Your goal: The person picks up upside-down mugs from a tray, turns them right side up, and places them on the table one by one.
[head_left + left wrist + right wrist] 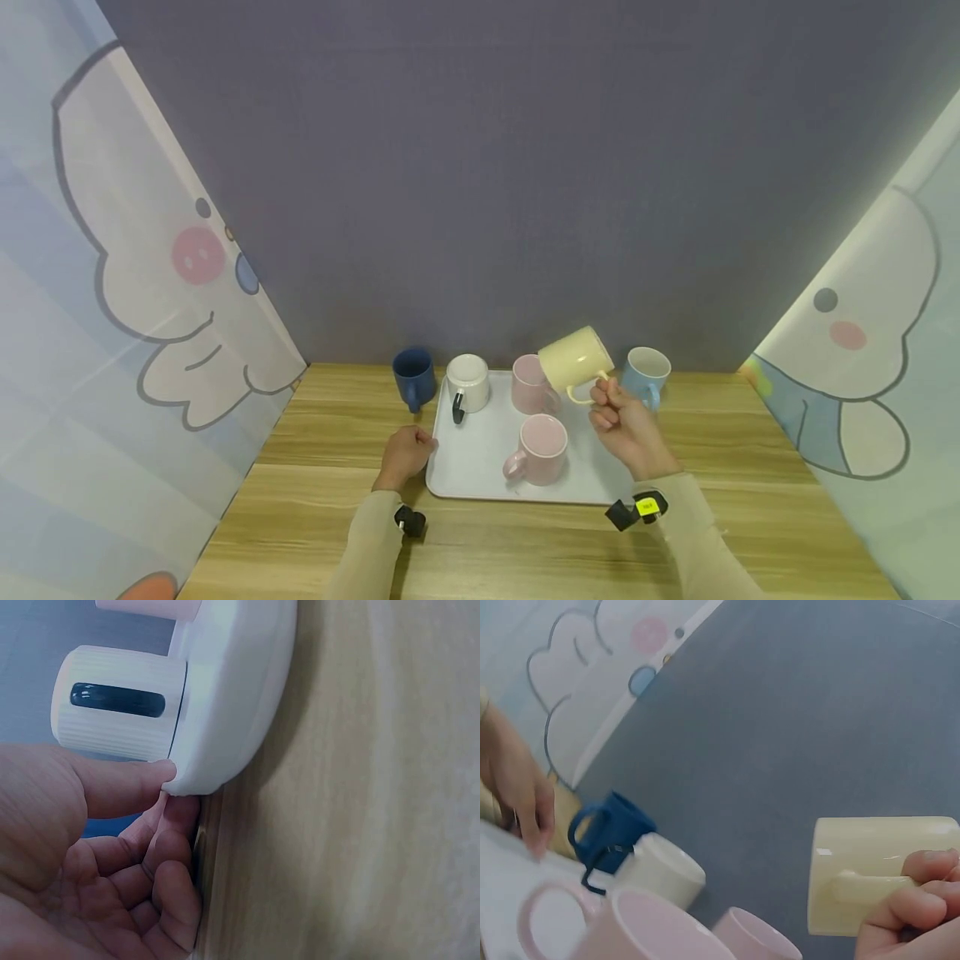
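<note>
Left: the navy-blue mug (416, 381) stands on the tabletop (322, 467), just beside the tray's far left corner; a sideways slip of the tray could knock it. The fingers of the left hand (406, 455) pinch the rim of the white tray (468, 471) at its left side; were that edge lifted or tugged, the mugs upon it might slide or topple.

Centre: the black-handled white mug (471, 386) stands on the tray's far left part, the far pink mug (528, 390) to its right and the near pink mug (543, 462) nearer the person.

Right: the fingers of the right hand (630, 429) grasp the yellow mug (573, 360) by its handle alone, tilted above the tray's far right part. So offset a hold may let the mug swing or slip, and a low pass could chip it against the far pink mug. The light-blue mug (637, 385), far right, stands near enough for the hand to clip.

Count, left to right: one navy-blue, one white, two pink, one yellow and one light-blue mug, six altogether; one tray; two hands.
</note>
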{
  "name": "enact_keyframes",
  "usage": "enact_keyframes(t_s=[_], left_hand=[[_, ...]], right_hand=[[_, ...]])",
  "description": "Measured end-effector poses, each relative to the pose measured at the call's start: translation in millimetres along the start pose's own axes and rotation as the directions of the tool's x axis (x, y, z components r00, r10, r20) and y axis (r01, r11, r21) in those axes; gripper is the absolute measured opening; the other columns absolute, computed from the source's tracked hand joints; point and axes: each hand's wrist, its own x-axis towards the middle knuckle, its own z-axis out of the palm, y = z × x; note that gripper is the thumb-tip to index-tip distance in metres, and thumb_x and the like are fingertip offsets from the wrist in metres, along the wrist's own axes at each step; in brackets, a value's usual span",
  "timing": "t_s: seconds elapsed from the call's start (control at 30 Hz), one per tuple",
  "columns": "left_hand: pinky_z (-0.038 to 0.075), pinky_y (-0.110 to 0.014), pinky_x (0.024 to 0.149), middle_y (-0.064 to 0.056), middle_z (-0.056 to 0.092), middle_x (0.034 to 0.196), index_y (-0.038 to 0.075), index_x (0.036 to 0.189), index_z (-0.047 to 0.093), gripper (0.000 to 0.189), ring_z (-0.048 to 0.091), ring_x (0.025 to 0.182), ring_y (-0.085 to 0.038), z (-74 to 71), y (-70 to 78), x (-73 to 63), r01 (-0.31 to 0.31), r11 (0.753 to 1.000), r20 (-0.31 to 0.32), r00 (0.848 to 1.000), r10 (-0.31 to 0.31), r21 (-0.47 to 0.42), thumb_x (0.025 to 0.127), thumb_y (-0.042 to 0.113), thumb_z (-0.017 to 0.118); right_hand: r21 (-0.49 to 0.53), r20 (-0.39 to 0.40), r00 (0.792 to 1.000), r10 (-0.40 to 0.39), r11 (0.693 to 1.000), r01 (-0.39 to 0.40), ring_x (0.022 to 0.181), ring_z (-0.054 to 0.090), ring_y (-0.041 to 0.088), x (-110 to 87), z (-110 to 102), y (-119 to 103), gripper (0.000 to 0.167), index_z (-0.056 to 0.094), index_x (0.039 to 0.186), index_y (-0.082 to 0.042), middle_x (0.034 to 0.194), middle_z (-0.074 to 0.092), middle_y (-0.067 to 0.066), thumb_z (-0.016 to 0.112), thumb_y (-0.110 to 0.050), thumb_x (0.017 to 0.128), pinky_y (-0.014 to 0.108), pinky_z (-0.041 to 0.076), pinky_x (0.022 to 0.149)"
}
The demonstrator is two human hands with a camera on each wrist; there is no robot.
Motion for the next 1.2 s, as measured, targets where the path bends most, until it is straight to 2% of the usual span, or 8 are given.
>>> enact_keyframes(t_s=[0.13, 0.27, 0.43, 0.57, 0.77, 1.0, 1.13, 1.2], left_hand=[[0.046, -0.031, 0.061, -0.008, 0.068, 0.081, 0.003, 0.087, 0.070, 0.014, 0.060, 0.073, -0.020, -0.1, 0.5, -0.3, -0.010, 1.000, -0.007, 1.000, 0.010, 0.007, 0.091, 0.017, 0.072], [0.046, -0.031, 0.062, -0.008, 0.068, 0.081, 0.003, 0.088, 0.070, 0.015, 0.060, 0.074, -0.020, -0.7, 0.7, 0.4, -0.012, 1.000, -0.006, 1.000, 0.012, 0.017, 0.091, 0.017, 0.071], [0.046, -0.031, 0.062, -0.008, 0.068, 0.082, 0.003, 0.088, 0.070, 0.014, 0.060, 0.074, -0.020, -0.8, 0.7, 0.2, -0.004, 1.000, -0.002, 1.000, 0.004, 0.010, 0.091, 0.017, 0.071], [0.045, -0.030, 0.062, -0.008, 0.067, 0.082, 0.003, 0.088, 0.070, 0.014, 0.059, 0.074, -0.020, -1.0, 1.3, -1.5, 0.008, 1.000, -0.001, 1.000, -0.008, 0.004, 0.091, 0.017, 0.071], [0.046, -0.031, 0.062, -0.008, 0.068, 0.081, 0.003, 0.088, 0.070, 0.015, 0.060, 0.073, -0.020, -1.5, 1.6, -1.4, -0.003, 1.000, -0.006, 1.000, 0.003, 0.015, 0.092, 0.017, 0.070], [0.045, -0.031, 0.062, -0.008, 0.068, 0.080, 0.003, 0.087, 0.071, 0.014, 0.060, 0.073, -0.020, -0.5, 1.9, -1.7, -0.003, 1.000, -0.022, 1.000, 0.003, 0.010, 0.091, 0.017, 0.071], [0.047, -0.034, 0.063, -0.009, 0.069, 0.079, 0.003, 0.085, 0.071, 0.013, 0.061, 0.072, -0.022, 2.7, 4.3, -4.6, -0.010, 1.000, -0.070, 0.998, 0.010, 0.005, 0.090, 0.015, 0.070], [0.049, -0.036, 0.064, -0.010, 0.070, 0.079, 0.004, 0.086, 0.071, 0.011, 0.063, 0.071, -0.023, 5.7, 8.0, -7.4, -0.020, 1.000, -0.135, 0.991, 0.020, 0.003, 0.089, 0.014, 0.069]], right_hand=[[0.176, 0.067, 0.998, 0.009, 0.984, -0.021, 0.063, 0.012, 0.006, 1.8, 2, 4, 0.033, 0.051, 0.093, -0.009, 0.076, 0.052, -0.001, 0.031, -0.030, 0.109, 0.017, 0.015, 0.059], [0.320, 0.087, 0.996, 0.011, 0.947, -0.039, 0.063, 0.011, 0.005, 4.3, 5, 9, 0.036, 0.050, 0.092, -0.008, 0.075, 0.051, 0.002, 0.028, -0.031, 0.109, 0.016, 0.013, 0.060], [0.418, 0.096, 0.995, 0.003, 0.907, -0.043, 0.062, 0.013, 0.005, 5.9, 11, 15, 0.039, 0.049, 0.091, -0.008, 0.075, 0.051, 0.004, 0.025, -0.033, 0.109, 0.016, 0.011, 0.061], [0.449, 0.106, 0.994, 0.005, 0.892, -0.052, 0.062, 0.013, 0.003, 6.2, 13, 19, 0.042, 0.050, 0.088, -0.009, 0.074, 0.051, 0.004, 0.024, -0.036, 0.108, 0.015, 0.010, 0.061], [0.455, 0.093, 0.996, 0.000, 0.890, -0.042, 0.062, 0.012, 0.002, 6.0, 16, 21, 0.046, 0.050, 0.087, -0.009, 0.072, 0.052, 0.003, 0.020, -0.038, 0.108, 0.014, 0.012, 0.061], [0.505, 0.120, 0.993, 0.008, 0.860, -0.068, 0.063, 0.013, 0.002, 7.3, 18, 24, 0.044, 0.049, 0.088, -0.008, 0.073, 0.051, 0.004, 0.023, -0.038, 0.107, 0.014, 0.012, 0.061], [0.525, 0.120, 0.993, 0.011, 0.848, -0.073, 0.063, 0.011, 0.001, 7.6, 19, 28, 0.042, 0.049, 0.088, -0.008, 0.073, 0.050, 0.004, 0.024, -0.037, 0.107, 0.013, 0.011, 0.061], [0.530, 0.120, 0.993, 0.012, 0.845, -0.074, 0.064, 0.011, 0.001, 7.5, 20, 29, 0.041, 0.048, 0.089, -0.008, 0.073, 0.050, 0.004, 0.025, -0.037, 0.107, 0.013, 0.011, 0.061]])
